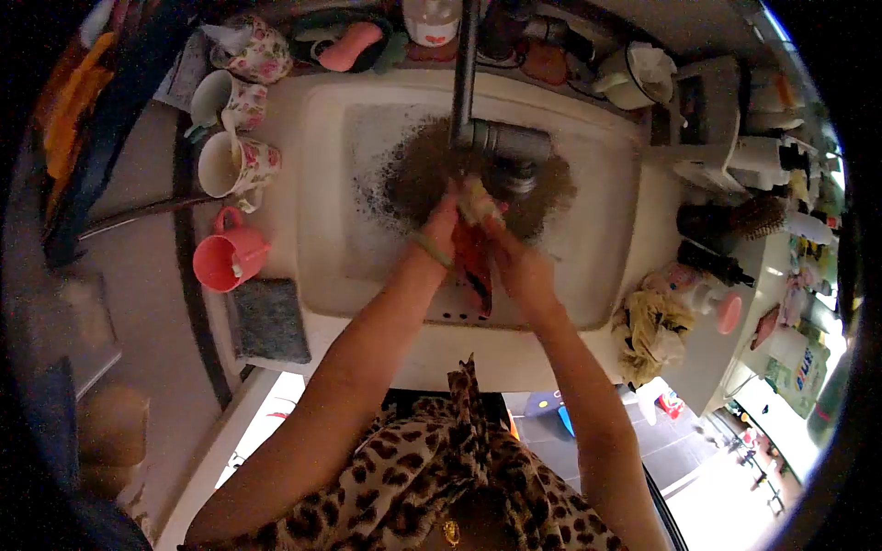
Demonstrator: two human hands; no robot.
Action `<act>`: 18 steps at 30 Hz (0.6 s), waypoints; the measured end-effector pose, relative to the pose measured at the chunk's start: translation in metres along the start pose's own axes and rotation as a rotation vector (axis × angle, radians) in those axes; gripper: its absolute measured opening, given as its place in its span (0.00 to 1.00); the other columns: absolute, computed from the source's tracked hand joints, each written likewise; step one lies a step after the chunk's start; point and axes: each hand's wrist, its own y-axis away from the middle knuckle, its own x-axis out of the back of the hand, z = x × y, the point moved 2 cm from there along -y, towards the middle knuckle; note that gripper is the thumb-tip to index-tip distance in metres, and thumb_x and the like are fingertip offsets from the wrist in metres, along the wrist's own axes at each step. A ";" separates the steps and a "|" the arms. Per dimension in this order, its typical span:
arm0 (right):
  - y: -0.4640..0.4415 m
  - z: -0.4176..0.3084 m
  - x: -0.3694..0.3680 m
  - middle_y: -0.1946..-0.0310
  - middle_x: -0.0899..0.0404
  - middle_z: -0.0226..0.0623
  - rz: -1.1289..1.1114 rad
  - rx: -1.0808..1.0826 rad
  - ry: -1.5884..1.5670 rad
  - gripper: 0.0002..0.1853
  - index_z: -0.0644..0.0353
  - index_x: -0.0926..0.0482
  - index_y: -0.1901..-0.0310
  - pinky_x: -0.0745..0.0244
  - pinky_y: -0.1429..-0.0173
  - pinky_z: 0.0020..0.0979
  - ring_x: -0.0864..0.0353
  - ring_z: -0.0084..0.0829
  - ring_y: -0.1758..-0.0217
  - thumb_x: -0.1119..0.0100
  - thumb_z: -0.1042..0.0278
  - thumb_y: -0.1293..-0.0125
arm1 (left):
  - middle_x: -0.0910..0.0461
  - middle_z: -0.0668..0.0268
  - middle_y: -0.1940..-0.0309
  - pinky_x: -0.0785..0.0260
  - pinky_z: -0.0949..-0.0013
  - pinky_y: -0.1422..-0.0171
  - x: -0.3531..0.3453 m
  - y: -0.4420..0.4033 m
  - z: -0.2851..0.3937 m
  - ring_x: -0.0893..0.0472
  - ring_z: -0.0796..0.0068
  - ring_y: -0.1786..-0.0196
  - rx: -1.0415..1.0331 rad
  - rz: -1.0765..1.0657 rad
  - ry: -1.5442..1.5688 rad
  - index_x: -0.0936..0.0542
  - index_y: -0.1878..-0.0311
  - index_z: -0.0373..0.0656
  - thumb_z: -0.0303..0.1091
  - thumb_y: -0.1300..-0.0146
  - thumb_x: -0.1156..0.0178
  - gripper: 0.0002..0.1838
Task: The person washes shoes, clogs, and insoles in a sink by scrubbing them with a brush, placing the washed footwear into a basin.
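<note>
Both my hands are over the white sink, just below the dark faucet. My left hand has its fingers closed at the left side of a red and dark cloth-like piece, which hangs down between my hands. From the right, my right hand closes on the same piece. A pale yellowish lump lies between my fingertips; its kind cannot be made out. A green band circles my left wrist. The fingertips are partly hidden and blurred.
Dark brown murk covers the basin bottom. Left of the sink stand floral mugs, a pink mug and a grey cloth. A crumpled yellowish bag, a pump bottle and a hairbrush are at the right.
</note>
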 end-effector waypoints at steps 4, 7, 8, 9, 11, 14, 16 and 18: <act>-0.052 0.005 -0.007 0.63 0.18 0.43 0.006 0.072 -0.010 0.20 0.37 0.28 0.38 0.24 0.61 0.42 0.19 0.49 0.65 0.50 0.62 0.32 | 0.19 0.63 0.59 0.28 0.59 0.55 0.007 -0.011 -0.004 0.21 0.63 0.56 -0.111 0.291 -0.091 0.25 0.49 0.46 0.64 0.35 0.54 0.30; 0.023 -0.033 0.006 0.67 0.18 0.47 -0.012 0.054 -0.170 0.19 0.44 0.26 0.44 0.24 0.62 0.47 0.19 0.53 0.65 0.52 0.49 0.32 | 0.20 0.65 0.59 0.28 0.57 0.52 0.020 -0.015 0.011 0.21 0.63 0.55 -0.138 -0.296 0.208 0.25 0.48 0.44 0.62 0.32 0.56 0.30; 0.030 -0.032 0.011 0.66 0.18 0.47 -0.026 0.083 -0.165 0.19 0.44 0.26 0.44 0.24 0.61 0.48 0.19 0.53 0.64 0.52 0.49 0.32 | 0.20 0.64 0.57 0.28 0.56 0.49 0.013 -0.007 0.014 0.21 0.62 0.54 -0.152 -0.137 0.126 0.26 0.46 0.44 0.62 0.32 0.56 0.30; 0.035 -0.029 0.016 0.65 0.18 0.47 -0.040 0.118 -0.166 0.19 0.45 0.26 0.44 0.24 0.61 0.48 0.19 0.53 0.63 0.52 0.49 0.32 | 0.21 0.63 0.56 0.29 0.55 0.47 0.005 0.003 0.017 0.21 0.61 0.54 -0.151 0.021 0.042 0.27 0.44 0.44 0.61 0.32 0.56 0.30; 0.025 -0.023 0.019 0.64 0.18 0.48 -0.005 0.120 -0.103 0.19 0.45 0.26 0.43 0.24 0.61 0.47 0.19 0.53 0.63 0.51 0.52 0.32 | 0.22 0.62 0.53 0.28 0.56 0.46 -0.015 0.007 0.010 0.21 0.60 0.53 -0.094 0.074 0.012 0.29 0.42 0.45 0.61 0.32 0.56 0.30; -0.047 -0.014 0.024 0.62 0.18 0.46 0.051 0.037 0.077 0.17 0.46 0.24 0.43 0.25 0.62 0.44 0.19 0.49 0.66 0.49 0.58 0.32 | 0.23 0.62 0.51 0.27 0.59 0.46 -0.014 -0.007 -0.003 0.21 0.60 0.53 -0.089 0.054 -0.032 0.30 0.40 0.47 0.60 0.31 0.55 0.29; -0.065 -0.010 0.021 0.61 0.17 0.42 -0.051 -0.036 0.151 0.16 0.49 0.23 0.44 0.24 0.62 0.42 0.17 0.43 0.67 0.48 0.59 0.31 | 0.23 0.62 0.51 0.27 0.59 0.48 -0.010 -0.004 0.000 0.21 0.60 0.53 -0.110 0.135 -0.075 0.29 0.41 0.48 0.58 0.32 0.52 0.27; -0.050 0.019 0.011 0.63 0.16 0.34 0.195 0.011 -0.266 0.17 0.51 0.23 0.43 0.27 0.66 0.34 0.21 0.31 0.72 0.47 0.60 0.31 | 0.22 0.63 0.53 0.27 0.59 0.50 -0.015 -0.004 0.012 0.21 0.60 0.55 -0.126 0.291 -0.059 0.28 0.44 0.48 0.55 0.34 0.48 0.24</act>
